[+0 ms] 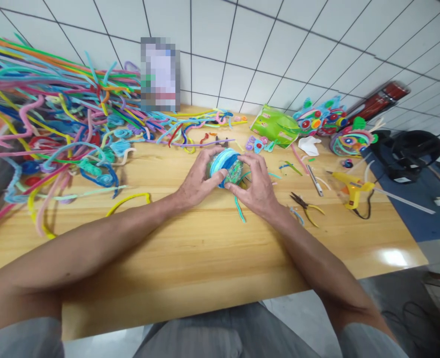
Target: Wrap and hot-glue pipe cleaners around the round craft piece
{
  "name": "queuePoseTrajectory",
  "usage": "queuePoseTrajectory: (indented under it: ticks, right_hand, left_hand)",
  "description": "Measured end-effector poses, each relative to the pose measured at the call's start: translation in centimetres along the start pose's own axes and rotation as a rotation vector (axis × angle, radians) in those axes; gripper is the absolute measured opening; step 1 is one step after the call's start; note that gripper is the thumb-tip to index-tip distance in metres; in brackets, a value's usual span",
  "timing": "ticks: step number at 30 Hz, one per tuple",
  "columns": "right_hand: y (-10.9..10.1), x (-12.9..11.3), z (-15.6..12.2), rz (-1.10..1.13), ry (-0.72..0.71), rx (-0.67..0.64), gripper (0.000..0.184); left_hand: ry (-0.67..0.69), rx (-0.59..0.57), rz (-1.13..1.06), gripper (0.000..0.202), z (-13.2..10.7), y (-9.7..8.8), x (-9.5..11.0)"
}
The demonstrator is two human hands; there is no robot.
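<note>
Between my two hands, above the middle of the wooden table, is a rounded craft piece wrapped with light and dark blue pipe cleaners, with a mottled green part showing on its right. My left hand curls around its left side, thumb across the front. On the other side my right hand grips it, fingers over the top and thumb at the lower front. A teal pipe cleaner hangs or lies just below the piece; I cannot tell whether it is attached.
Many coloured pipe cleaners heap up at the left. A green packet and decorated craft pieces stand at the back right. Pliers, a silver pen-like tool and a yellow glue gun lie right of my hands.
</note>
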State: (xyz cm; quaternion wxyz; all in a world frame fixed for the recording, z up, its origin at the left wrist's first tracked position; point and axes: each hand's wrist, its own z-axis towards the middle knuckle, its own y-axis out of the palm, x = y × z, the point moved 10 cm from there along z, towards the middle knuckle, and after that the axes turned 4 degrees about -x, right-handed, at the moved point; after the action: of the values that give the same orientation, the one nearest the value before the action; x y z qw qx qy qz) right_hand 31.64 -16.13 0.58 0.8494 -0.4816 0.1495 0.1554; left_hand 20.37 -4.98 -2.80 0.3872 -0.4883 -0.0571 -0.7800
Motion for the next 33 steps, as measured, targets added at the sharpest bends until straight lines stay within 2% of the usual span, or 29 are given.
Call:
queuePoseTrajectory:
  ticks: [7,15,22,26,33]
  right_hand:
    - [-0.7,0.2,0.0,0.049,-0.031,-0.005,0.065]
    - [-0.6,0.2,-0.1,0.038,-0.07,0.014,0.067]
    - [-0.8,-0.4,-0.3,0.032,-0.112,-0.017,0.069]
    - [-0.8,-0.9,-0.9,0.006,-0.156,-0.011,0.068]
    - [-0.9,-1.5,-1.5,-0.051,-0.207,0.012,0.066]
  left_hand:
    - [-0.03,-0.047,-0.07,0.057,-0.5,0.3,0.0]
    - [0.033,0.005,0.004,0.061,-0.2,0.4,-0.6]
    - [0.098,0.008,0.061,0.062,-0.3,-0.2,1.0]
    - [0.063,0.02,0.068,0.054,-0.2,-0.4,1.0]
    - [0.023,0.013,0.016,0.053,-0.1,0.0,0.7]
